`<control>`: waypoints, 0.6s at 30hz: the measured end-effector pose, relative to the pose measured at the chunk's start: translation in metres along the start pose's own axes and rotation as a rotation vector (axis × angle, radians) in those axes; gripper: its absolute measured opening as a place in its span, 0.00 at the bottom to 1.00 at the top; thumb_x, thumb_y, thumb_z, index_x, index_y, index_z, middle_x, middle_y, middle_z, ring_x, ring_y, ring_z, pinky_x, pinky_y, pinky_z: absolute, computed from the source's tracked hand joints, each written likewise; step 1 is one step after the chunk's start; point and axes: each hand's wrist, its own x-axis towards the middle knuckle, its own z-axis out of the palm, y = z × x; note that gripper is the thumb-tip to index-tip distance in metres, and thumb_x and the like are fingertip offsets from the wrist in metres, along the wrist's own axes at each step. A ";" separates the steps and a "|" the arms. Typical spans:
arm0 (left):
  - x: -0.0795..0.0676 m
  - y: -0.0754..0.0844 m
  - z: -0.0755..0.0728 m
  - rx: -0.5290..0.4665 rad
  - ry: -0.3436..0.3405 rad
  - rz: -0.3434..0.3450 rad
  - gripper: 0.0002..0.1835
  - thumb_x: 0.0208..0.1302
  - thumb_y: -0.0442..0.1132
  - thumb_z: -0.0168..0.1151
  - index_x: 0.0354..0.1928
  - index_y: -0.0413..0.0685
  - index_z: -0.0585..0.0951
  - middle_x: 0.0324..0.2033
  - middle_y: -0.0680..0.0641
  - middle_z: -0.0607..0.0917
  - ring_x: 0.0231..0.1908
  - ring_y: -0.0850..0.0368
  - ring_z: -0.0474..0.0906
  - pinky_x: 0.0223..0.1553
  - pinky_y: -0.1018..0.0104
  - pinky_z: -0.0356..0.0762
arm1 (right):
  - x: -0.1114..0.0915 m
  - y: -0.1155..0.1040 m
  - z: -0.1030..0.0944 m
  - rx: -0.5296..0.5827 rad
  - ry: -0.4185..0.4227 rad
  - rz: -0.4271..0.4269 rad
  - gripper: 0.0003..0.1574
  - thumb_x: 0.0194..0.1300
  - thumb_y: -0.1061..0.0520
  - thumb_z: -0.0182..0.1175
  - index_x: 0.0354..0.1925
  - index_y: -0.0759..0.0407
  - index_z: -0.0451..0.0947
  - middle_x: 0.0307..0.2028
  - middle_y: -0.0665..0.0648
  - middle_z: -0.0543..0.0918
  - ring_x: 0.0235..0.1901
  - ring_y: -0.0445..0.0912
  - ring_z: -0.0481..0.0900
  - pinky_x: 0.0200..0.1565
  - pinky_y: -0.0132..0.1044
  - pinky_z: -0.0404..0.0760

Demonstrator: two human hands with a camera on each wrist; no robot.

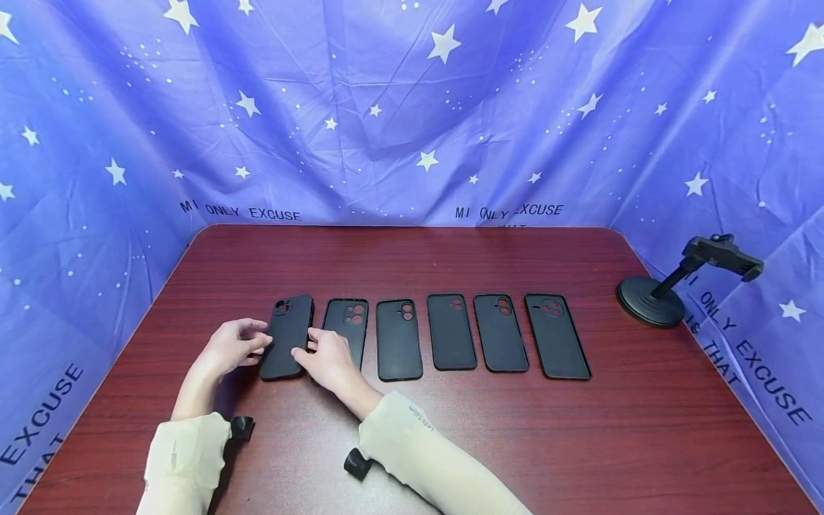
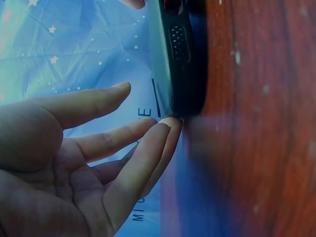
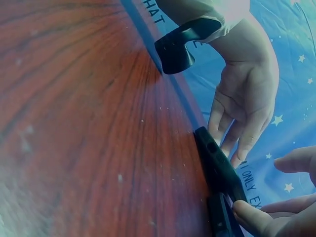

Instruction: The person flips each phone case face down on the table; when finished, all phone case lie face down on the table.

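Observation:
A black phone case (image 1: 287,340) is at the left end of a row, its outer back up and its camera cutout at the top left. My left hand (image 1: 228,347) is at its left edge. In the left wrist view, extended fingertips touch the case's lower corner while the thumb stands apart. At the case's right edge is my right hand (image 1: 335,365), partly covering the second phone case (image 1: 337,315). The right wrist view shows a fingertip of this hand against the left-end case (image 3: 219,165), with its thumb raised away.
Further right lie several more black phone cases, hollow side up, including one in the middle (image 1: 399,343) and one at the right end (image 1: 556,340). A black phone stand (image 1: 650,300) is at the table's right edge. Behind the dark red table (image 1: 412,450) hangs a blue star-patterned curtain (image 1: 386,86).

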 end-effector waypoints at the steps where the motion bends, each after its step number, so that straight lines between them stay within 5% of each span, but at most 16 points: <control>1: 0.000 0.000 0.000 0.003 0.000 -0.002 0.26 0.68 0.33 0.56 0.61 0.20 0.65 0.47 0.26 0.80 0.36 0.58 0.83 0.41 0.56 0.87 | 0.000 0.000 0.000 -0.011 -0.003 -0.005 0.32 0.65 0.51 0.62 0.64 0.61 0.71 0.58 0.58 0.81 0.54 0.43 0.82 0.55 0.33 0.81; 7: -0.002 0.001 -0.001 0.024 0.006 -0.010 0.26 0.68 0.33 0.56 0.61 0.20 0.66 0.47 0.26 0.80 0.36 0.58 0.83 0.40 0.55 0.87 | -0.003 -0.002 0.002 -0.082 -0.002 -0.044 0.33 0.65 0.49 0.62 0.65 0.60 0.71 0.51 0.56 0.85 0.48 0.40 0.83 0.49 0.31 0.81; 9: -0.003 0.001 -0.001 0.028 0.011 -0.013 0.26 0.68 0.33 0.56 0.61 0.20 0.66 0.47 0.26 0.80 0.35 0.58 0.83 0.40 0.55 0.87 | -0.003 -0.002 0.002 -0.097 -0.001 -0.058 0.33 0.64 0.49 0.61 0.65 0.61 0.71 0.38 0.53 0.87 0.36 0.37 0.81 0.42 0.28 0.79; 13: -0.004 0.003 -0.002 0.034 0.015 -0.015 0.26 0.68 0.33 0.57 0.60 0.20 0.66 0.46 0.27 0.80 0.35 0.59 0.83 0.39 0.56 0.87 | -0.004 -0.001 0.003 -0.099 -0.005 -0.074 0.33 0.64 0.50 0.61 0.65 0.62 0.71 0.19 0.47 0.73 0.21 0.36 0.66 0.33 0.26 0.70; 15: -0.005 0.004 -0.002 0.036 0.017 -0.017 0.26 0.67 0.33 0.57 0.60 0.20 0.66 0.46 0.27 0.80 0.35 0.59 0.83 0.39 0.57 0.87 | -0.004 -0.001 0.004 -0.111 -0.004 -0.080 0.33 0.65 0.50 0.61 0.65 0.61 0.71 0.18 0.46 0.73 0.22 0.35 0.67 0.34 0.26 0.71; 18: -0.005 0.004 -0.002 0.041 0.022 -0.019 0.26 0.67 0.33 0.57 0.60 0.20 0.66 0.46 0.27 0.80 0.34 0.59 0.82 0.38 0.57 0.87 | -0.004 -0.001 0.005 -0.132 0.001 -0.083 0.33 0.64 0.49 0.61 0.65 0.60 0.71 0.29 0.49 0.84 0.31 0.34 0.77 0.43 0.27 0.78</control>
